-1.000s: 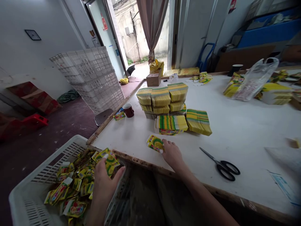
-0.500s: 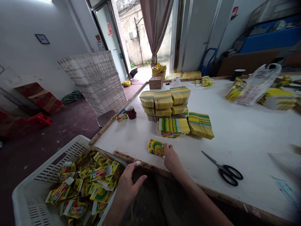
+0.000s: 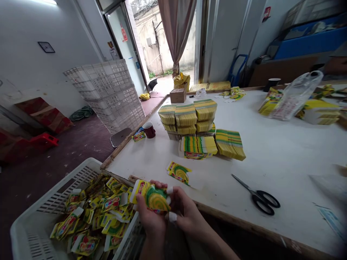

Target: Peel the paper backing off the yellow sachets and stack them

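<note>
Both my hands hold one yellow-and-green printed packet [image 3: 151,196] just in front of the table's near edge. My left hand [image 3: 150,218] grips it from below and behind. My right hand [image 3: 184,211] pinches its right end, with white tape on the fingertips. A small pile of the same packets [image 3: 179,172] lies flat on the white table [image 3: 271,144] just beyond my hands. To my left a white plastic crate [image 3: 40,220] is full of loose packets [image 3: 100,216].
Tall stacks of yellow-green packets [image 3: 189,119] stand mid-table, with lower bundles [image 3: 230,144] beside them. Black scissors [image 3: 257,196] lie to the right. A dark mug [image 3: 149,130] sits near the left edge. A clear plastic bag [image 3: 292,95] and more packets are at the far right. Stacked white crates [image 3: 108,94] stand on the floor.
My left hand took a packet from the crate and raised it. My right hand left the small pile on the table and came back to grip the same packet.
</note>
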`<state>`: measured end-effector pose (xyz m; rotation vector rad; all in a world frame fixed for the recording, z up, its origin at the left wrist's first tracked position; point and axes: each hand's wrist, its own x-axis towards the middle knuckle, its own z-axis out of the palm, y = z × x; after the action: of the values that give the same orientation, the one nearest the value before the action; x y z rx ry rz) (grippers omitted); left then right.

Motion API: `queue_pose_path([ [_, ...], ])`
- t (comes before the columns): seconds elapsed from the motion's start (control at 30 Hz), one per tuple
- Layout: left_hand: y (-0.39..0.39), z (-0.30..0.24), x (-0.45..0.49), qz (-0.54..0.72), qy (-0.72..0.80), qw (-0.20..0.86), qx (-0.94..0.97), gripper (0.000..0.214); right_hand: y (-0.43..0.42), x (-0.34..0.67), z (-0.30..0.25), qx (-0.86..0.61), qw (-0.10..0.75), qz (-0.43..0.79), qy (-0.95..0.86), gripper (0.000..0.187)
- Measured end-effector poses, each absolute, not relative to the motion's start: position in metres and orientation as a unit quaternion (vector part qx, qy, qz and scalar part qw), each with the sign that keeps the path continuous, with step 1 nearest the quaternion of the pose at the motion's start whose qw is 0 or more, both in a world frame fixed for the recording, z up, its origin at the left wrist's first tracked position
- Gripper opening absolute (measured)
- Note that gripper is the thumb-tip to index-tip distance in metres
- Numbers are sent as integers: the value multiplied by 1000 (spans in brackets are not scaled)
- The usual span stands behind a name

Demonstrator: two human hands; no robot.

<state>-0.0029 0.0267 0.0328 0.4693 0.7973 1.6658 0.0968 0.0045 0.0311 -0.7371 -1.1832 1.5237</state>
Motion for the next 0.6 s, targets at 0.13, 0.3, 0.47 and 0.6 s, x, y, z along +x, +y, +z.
queue_pose_path([
  [0.13,25,38,-1,718,381,542,213,50,3,97,30,-315,468,656,-501,56],
  [0.3,19,28,-3,643,418,573,289,70,12,104,24,-336,522,641,-451,46],
  [0.47,20,20,-10,673,442,536,254,28,10,115,24,-404,516,527,-541,19],
  [0.6,24,24,-29,623,457,529,351,32,10,133,22,-480,494,350,-634,20],
])
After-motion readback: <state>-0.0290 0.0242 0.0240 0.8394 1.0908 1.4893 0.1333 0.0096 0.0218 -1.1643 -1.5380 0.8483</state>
